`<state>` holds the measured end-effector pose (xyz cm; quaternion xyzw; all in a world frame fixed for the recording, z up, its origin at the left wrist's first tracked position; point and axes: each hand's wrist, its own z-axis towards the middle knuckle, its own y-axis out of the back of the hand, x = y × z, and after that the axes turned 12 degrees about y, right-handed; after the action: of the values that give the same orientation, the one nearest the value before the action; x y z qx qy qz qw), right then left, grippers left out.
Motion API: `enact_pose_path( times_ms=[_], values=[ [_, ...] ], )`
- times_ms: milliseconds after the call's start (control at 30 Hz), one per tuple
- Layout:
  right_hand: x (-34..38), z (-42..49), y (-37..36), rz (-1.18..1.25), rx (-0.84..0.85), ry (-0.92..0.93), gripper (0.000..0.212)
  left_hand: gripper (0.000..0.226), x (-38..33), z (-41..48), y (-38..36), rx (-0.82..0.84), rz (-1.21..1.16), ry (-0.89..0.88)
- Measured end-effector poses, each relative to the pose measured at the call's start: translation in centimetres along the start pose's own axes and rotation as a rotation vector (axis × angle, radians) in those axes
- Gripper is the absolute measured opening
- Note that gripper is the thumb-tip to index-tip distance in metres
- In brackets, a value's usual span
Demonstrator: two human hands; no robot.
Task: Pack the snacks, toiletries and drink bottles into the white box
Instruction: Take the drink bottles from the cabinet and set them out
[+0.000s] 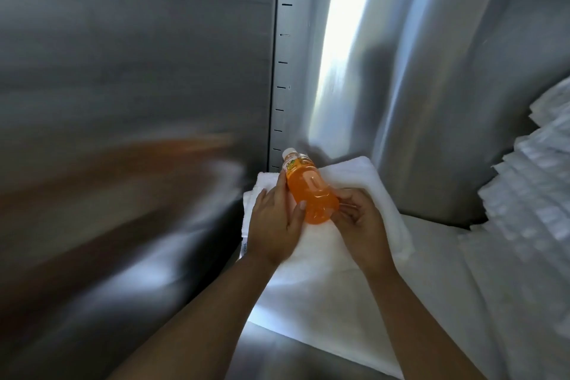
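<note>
Orange bottle [311,191]: left hand [274,222] grips its side, right hand [359,219] curls round its base; carry it two-handed, cap uppermost.

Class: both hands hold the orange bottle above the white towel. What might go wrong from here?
1. The bottle is tilted and smooth; the left hand and right hand hold it largely by fingertips, so it may slip onto the towel.
2. Its cap points toward the steel wall and might knock it.
3. The box is out of view, so reaching it means turning.
</note>
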<state>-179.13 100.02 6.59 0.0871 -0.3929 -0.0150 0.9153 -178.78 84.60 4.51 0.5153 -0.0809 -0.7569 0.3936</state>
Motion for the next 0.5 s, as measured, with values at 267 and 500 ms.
enact_pose_path(
  times_ms=[267, 500],
  values=[
    [0.4, -2.5, 0.9, 0.112, 0.008, -0.092, 0.022, 0.078, -1.5, -1.3, 0.9, 0.109, -0.218, 0.019],
    [3.3, -2.6, 1.4, 0.178, -0.035, -0.347, 0.05, 0.086, -3.6, -4.6, 0.6, 0.243, -0.407, 0.067]
  ],
)
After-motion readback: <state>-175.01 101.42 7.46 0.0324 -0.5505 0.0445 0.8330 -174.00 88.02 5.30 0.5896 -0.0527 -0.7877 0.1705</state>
